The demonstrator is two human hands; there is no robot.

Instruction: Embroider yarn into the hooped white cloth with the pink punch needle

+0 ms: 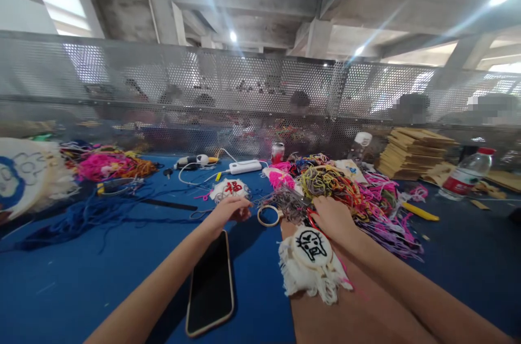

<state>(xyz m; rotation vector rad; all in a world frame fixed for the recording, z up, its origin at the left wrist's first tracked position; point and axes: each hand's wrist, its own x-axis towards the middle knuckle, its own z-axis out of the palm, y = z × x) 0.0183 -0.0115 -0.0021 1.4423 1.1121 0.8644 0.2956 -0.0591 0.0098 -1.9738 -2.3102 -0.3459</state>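
Observation:
My left hand point(233, 209) hovers with loosely bent fingers just in front of a white cloth hoop point(232, 189) with a red character on it; nothing shows in its grasp. A bare embroidery ring point(268, 216) lies to its right. At the edge of a yarn heap point(329, 181), my right hand point(334, 218) is closed over red-handled scissors point(311, 218), partly hidden by the fingers. Just below is a hooped white cloth point(311, 247) with a black stitched face and frayed edges. A dark-screened phone point(211, 287) lies under my left forearm.
Blue yarn point(81, 216) and a large embroidery hoop point(26, 178) are at the left. Behind lie a white power strip point(245, 166) and a can point(278, 153). To the right are a yellow-handled tool point(421, 211), stacked cardboard point(411, 153) and a bottle point(468, 173). A perforated metal screen point(252, 81) borders the table.

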